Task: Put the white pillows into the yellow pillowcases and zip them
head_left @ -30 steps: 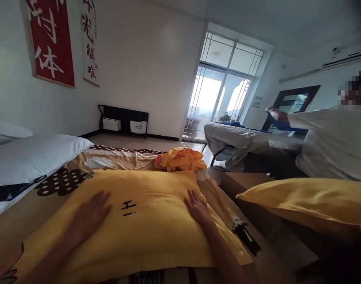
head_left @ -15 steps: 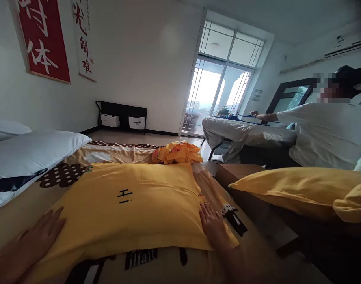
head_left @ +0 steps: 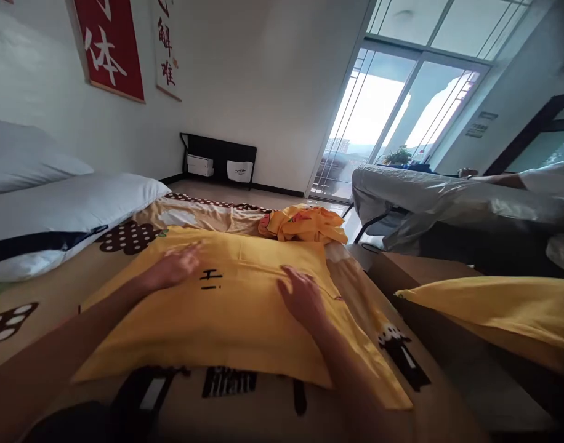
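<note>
The bed (head_left: 69, 289) fills the lower left and middle of the frame, spread with a tan patterned sheet (head_left: 194, 215). On it, across the centre, lies the yellow pillow (head_left: 245, 320), flat, with small black lettering near its middle. Two white pillows (head_left: 64, 209) are stacked at the left edge, and a crumpled yellow cloth (head_left: 305, 223) sits just beyond the yellow pillow's far edge. A second yellow cushion (head_left: 494, 307) lies at the lower right, apart from the bed. Another person's sleeve and arm (head_left: 508, 179) reach over a grey covered surface at the upper right.

The left hand (head_left: 173, 269) rests palm down on the pillow's far left part, fingers spread and holding nothing. The right hand (head_left: 303, 298) lies flat near the pillow's right middle, also spread and empty.

The work in hand looks like smoothing the pillowcase. To do it well, I judge the palms should stay flat and sweep outward from the lettering toward the edges, pressing evenly so the filling spreads into the corners. The right edge overhangs toward the bed's side, so pushing too hard there could slide the pillow off.
</note>
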A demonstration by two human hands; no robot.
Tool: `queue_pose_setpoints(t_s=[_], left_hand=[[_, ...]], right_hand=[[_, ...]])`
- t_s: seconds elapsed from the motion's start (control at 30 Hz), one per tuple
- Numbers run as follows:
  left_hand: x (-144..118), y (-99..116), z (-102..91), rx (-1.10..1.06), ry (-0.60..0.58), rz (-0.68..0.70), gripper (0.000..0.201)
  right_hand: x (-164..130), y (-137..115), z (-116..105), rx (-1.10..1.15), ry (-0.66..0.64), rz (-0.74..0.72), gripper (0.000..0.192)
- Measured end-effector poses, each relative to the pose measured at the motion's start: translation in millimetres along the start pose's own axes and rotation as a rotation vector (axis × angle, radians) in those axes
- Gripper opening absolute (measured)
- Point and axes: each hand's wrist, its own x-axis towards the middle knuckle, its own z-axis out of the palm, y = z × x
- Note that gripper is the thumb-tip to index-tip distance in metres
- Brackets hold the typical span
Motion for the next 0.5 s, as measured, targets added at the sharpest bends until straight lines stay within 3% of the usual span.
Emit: queue_pose_setpoints(t_s=[0.07,0.13,0.23,0.33,0.4,0.5], left_hand=[[44,43,-7.8,0.049,-0.060,0.066,0.061],[82,72,-10.5,0.063,-0.070,0.125,0.058],[121,81,-4.6,0.033,-0.065,0.218,0.049],[131,45,19.8,-0.013,-0.091,0.285,0.051],[129,-2,45.2,-0.015,-0.090,0.232,0.055],[126,-86,81.4,0.034,-0.038,0.099,0.054]], right_hand=[[45,-36,11,0.119,-0.037,-0.121,0.044],[86,-60,19,0.183,-0.061,-0.199,0.044],[127,-64,33,0.165,-0.087,-0.240,0.039],[144,-23,55,0.146,-0.155,-0.248,0.040],[149,24,69,0.134,-0.188,-0.192,0.042],[151,101,84,0.088,-0.226,0.047,0.048]])
